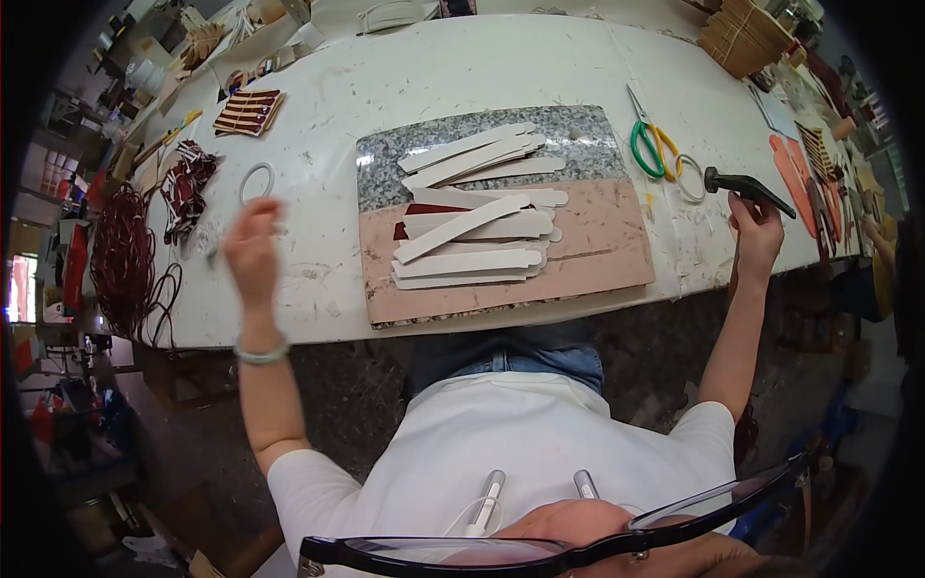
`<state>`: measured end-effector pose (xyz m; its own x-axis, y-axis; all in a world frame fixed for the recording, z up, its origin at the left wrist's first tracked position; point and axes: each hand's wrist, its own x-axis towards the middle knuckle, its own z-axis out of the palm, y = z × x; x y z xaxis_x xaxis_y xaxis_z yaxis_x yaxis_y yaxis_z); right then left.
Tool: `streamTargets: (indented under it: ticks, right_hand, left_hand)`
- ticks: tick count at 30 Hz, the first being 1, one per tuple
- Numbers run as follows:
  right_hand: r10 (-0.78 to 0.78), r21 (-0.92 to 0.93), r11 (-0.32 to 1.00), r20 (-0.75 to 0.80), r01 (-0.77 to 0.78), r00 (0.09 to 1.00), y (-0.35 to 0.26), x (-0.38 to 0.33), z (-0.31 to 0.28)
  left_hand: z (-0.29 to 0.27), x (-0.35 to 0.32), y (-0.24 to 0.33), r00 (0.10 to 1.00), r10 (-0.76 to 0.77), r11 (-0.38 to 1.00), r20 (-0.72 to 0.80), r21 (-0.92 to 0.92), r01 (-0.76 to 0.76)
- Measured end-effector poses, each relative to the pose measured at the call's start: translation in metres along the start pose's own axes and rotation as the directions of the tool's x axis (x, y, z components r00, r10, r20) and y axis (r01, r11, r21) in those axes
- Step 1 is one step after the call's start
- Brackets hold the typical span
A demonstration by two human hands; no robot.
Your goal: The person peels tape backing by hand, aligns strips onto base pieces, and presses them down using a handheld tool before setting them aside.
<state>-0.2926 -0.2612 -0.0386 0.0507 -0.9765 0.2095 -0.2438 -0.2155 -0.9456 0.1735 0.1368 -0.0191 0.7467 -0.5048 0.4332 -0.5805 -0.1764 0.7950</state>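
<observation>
A pile of pale, long leather strips (479, 217) lies on a board, part grey stone (568, 135) and part pinkish sheet (597, 255), in the middle of the white table (443, 67). Dark red pieces peek out under the strips. My left hand (252, 246) is raised and blurred over the table's left part, fingers loosely together, with nothing visibly in it. My right hand (756, 231) is at the table's right edge, closed around the handle of a dark hammer (747, 188).
Green-and-yellow scissors (651, 144) and a ring (690, 178) lie right of the board. A white ring (256, 181), a striped bundle (186, 188) and dark red cord (120, 255) sit at left. Stacked brown pieces (744, 37) are far right; orange cutouts (792, 173) lie beside the hammer.
</observation>
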Motion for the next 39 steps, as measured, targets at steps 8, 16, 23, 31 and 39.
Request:
streamTargets:
  ticks: [8, 16, 23, 31, 39]
  right_hand:
    - [-0.213, 0.352, 0.935, 0.667, -0.049, 0.714, -0.068, -0.085, 0.047]
    - [-0.135, 0.216, 0.975, 0.782, -0.060, 0.609, -0.071, -0.118, 0.065]
    - [-0.194, 0.228, 0.973, 0.771, 0.022, 0.606, -0.064, -0.123, 0.072]
    - [-0.275, 0.177, 0.961, 0.679, 0.211, 0.681, -0.055, -0.126, 0.070]
    - [-0.277, 0.113, 0.956, 0.642, 0.269, 0.714, -0.042, -0.124, 0.091]
  left_hand:
    - [0.149, -0.038, 0.064, 0.788, 0.383, 0.902, 0.482, -0.010, -0.432]
    - [0.141, -0.065, 0.056, 0.522, 0.525, 0.767, 0.672, -0.109, -0.632]
    - [0.177, -0.021, 0.027, 0.587, 0.577, 0.723, 0.568, -0.020, -0.691]
    - [0.187, 0.018, 0.044, 0.810, 0.154, 0.940, 0.566, 0.169, -0.296]
    - [0.203, 0.016, 0.053, 0.803, 0.102, 0.939, 0.587, 0.211, -0.273]
